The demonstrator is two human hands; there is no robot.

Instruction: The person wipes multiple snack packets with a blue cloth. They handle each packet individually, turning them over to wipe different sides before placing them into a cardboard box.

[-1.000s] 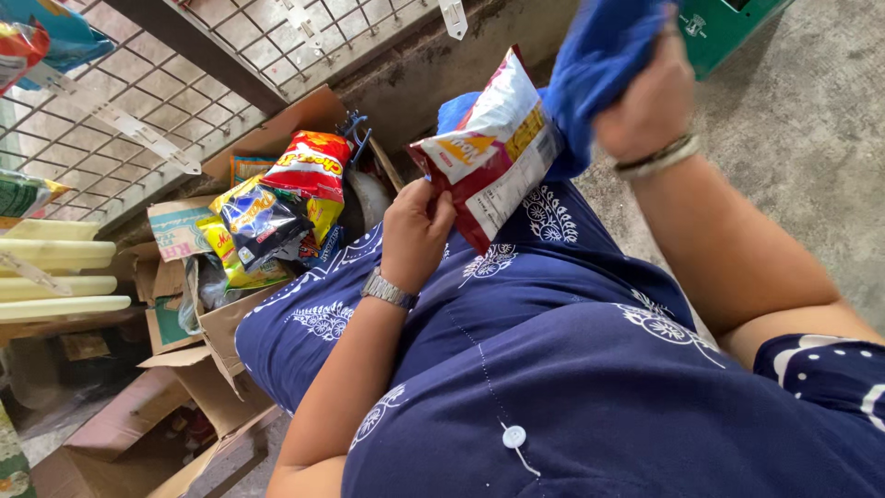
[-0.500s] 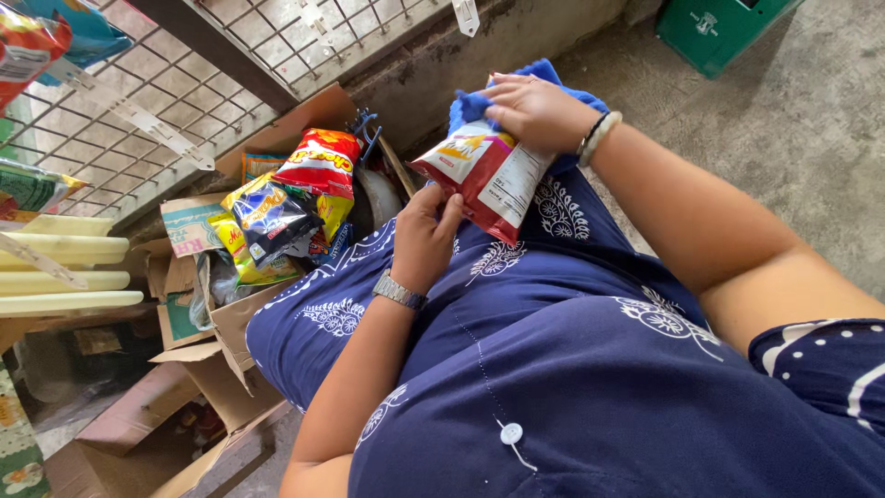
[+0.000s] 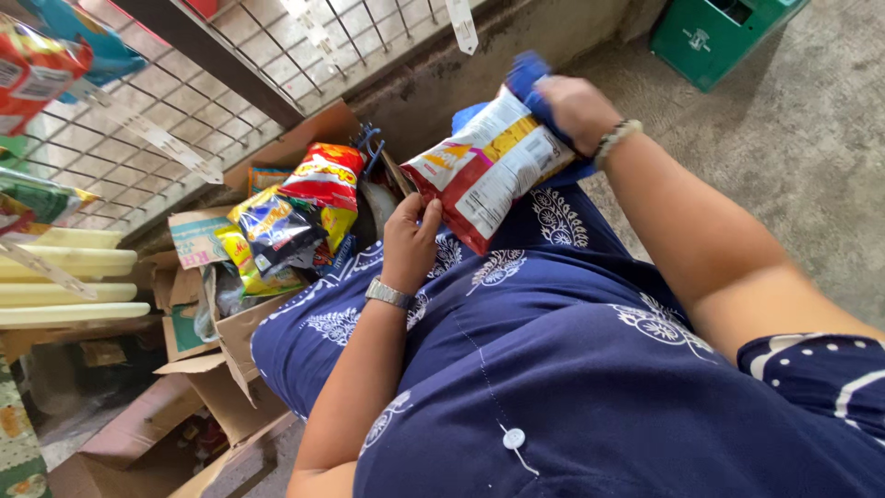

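Gripped red-and-white snack bag [image 3: 489, 166] at lower corner with left hand [image 3: 410, 242]. Pressed blue cloth [image 3: 527, 78] onto bag top with right hand [image 3: 576, 109], fingers curled. Red, yellow, dark packets [image 3: 295, 212] piled in cardboard box [image 3: 235, 337] left.

Snack packet [image 3: 489, 166] held between both hands above the lap
Left hand [image 3: 410, 242] grips its lower end, right hand [image 3: 576, 109] its upper; cardboard box [image 3: 235, 327] of packets lies left, under a wire rack [image 3: 184, 101]

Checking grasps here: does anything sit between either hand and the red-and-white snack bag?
Left hand grips the snack bag directly. A blue cloth lies under the right hand, against the bag's top.
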